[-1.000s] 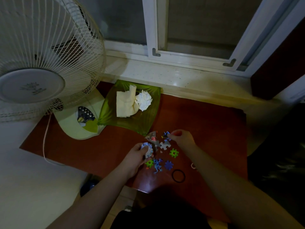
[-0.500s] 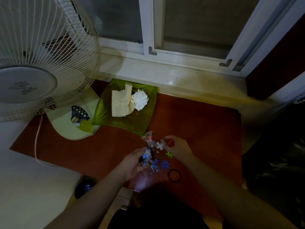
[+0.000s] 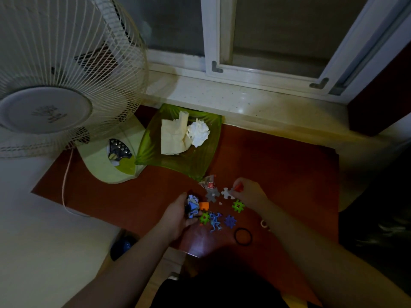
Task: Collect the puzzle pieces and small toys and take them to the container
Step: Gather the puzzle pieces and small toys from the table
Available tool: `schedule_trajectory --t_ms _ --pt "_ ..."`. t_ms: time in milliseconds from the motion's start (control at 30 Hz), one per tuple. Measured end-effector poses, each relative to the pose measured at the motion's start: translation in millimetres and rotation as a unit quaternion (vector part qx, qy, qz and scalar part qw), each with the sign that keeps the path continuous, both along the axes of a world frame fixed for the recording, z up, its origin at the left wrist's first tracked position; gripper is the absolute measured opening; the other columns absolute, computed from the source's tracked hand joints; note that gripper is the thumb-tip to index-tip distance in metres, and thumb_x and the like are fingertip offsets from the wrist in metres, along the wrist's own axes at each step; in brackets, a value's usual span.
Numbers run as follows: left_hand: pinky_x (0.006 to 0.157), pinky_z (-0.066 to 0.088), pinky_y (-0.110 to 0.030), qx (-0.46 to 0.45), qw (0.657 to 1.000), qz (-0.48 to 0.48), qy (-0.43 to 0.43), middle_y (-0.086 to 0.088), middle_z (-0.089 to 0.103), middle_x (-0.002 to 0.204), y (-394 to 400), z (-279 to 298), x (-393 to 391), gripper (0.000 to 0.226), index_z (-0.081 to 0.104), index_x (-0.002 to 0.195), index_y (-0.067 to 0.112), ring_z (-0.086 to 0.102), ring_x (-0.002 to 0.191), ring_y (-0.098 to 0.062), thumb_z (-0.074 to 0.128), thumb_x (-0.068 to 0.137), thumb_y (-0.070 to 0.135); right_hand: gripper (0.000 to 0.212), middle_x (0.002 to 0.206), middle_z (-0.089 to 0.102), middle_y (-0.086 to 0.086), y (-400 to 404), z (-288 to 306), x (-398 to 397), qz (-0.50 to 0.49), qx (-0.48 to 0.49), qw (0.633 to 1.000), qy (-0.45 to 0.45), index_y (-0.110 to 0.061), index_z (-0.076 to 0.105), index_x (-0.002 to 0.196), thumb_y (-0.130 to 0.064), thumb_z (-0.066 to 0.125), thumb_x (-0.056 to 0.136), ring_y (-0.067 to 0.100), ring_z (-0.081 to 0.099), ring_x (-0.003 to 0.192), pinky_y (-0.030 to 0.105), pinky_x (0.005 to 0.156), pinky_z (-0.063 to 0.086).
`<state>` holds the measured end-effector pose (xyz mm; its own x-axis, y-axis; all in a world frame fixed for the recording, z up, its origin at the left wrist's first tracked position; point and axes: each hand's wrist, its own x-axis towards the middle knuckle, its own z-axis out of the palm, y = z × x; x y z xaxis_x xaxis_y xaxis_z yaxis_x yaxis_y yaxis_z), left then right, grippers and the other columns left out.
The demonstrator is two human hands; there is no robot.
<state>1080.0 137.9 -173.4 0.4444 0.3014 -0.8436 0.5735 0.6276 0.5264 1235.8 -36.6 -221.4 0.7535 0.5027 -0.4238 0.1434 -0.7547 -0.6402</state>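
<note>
Two bare hands work over a reddish-brown table (image 3: 278, 165) in dim light. Landmark: the green tray (image 3: 155, 147), which holds folded cream paper (image 3: 173, 138) and a crumpled white tissue (image 3: 198, 132).

Left hand (image 3: 178, 215), below the tray's near corner: fingers curled closed around a small stack of blue-and-white puzzle pieces (image 3: 192, 205). An orange block (image 3: 204, 205) sits just beside the stack on its right; contact with the fingers cannot be told.

Right hand (image 3: 249, 194), below and right of the tray: fingertips pinched on a small red piece (image 3: 239, 187), with a white puzzle piece (image 3: 227, 193) at the fingertips, touching or nearly so.

Loose items on the table below the tray's near corner:
- clear wrapper with red print (image 3: 209, 182), just at the corner
- grey puzzle piece (image 3: 211, 195), just left of the white one
- green snowflake toy (image 3: 238, 205), beside the right wrist
- second green snowflake toy (image 3: 204, 217), beside the left fingers
- blue lizard figure (image 3: 215, 221), next to that
- purple snowflake toy (image 3: 230, 221), right of the lizard
- black hair band (image 3: 243, 236), nearest the table's front edge
- small white ring (image 3: 264, 223), against the right forearm, too dim to identify

Left of the tray stands a pale fan (image 3: 66, 85), its base (image 3: 104, 163) touching the tray's left edge. Beyond the tray runs a windowsill (image 3: 244, 103).
</note>
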Motion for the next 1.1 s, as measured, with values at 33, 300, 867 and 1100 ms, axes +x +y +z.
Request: schedule_trajectory --t_ms 33,300,867,1100 --pt "0.06 0.052 -0.03 -0.001 1.0 0.004 -0.006 -0.012 0.065 0.099 -0.5 -0.1 -0.6 0.039 0.06 0.112 0.008 0.063 0.08 -0.021 0.04 0.1 0.039 0.017 0.089 0.063 -0.002 -1.3 1.8 1.4 -0.021 0.016 1.0 0.013 -0.023 0.059 0.083 -0.031 0.074 0.08 0.015 0.059 0.086 0.024 0.067 0.038" --pt "0.083 0.057 -0.034 -0.02 0.999 0.035 -0.028 -0.016 0.064 0.119 -11.9 -1.7 17.0 0.038 0.059 0.118 0.005 0.063 0.108 -0.029 0.044 0.1 0.034 0.014 0.05 0.054 -0.012 11.7 45.8 -18.0 -0.142 0.199 0.951 0.192 -0.016 0.065 0.082 -0.022 0.077 0.079 0.005 0.046 0.047 0.015 0.042 0.034" --pt "0.076 0.058 -0.027 -0.188 0.969 0.113 -0.11 -0.015 0.074 0.09 -5.1 12.5 -5.5 0.033 0.061 0.104 -0.002 0.063 0.099 -0.029 0.054 0.095 0.028 0.035 0.099 0.064 -0.004 19.9 15.9 -29.6 -0.048 0.003 0.999 0.026 -0.022 0.067 0.106 -0.041 0.074 0.078 0.008 0.056 0.086 0.019 0.072 0.037" --pt "0.076 0.06 -0.03 -0.189 0.969 0.111 -0.116 -0.016 0.069 0.108 2.4 10.4 -14.3 0.043 0.059 0.115 0.001 0.064 0.104 -0.03 0.049 0.097 0.039 0.042 0.106 0.069 0.0 37.3 10.8 -37.3 -0.025 0.004 1.0 0.012 -0.024 0.062 0.113 -0.03 0.077 0.075 0.019 0.064 0.098 0.023 0.075 0.042"
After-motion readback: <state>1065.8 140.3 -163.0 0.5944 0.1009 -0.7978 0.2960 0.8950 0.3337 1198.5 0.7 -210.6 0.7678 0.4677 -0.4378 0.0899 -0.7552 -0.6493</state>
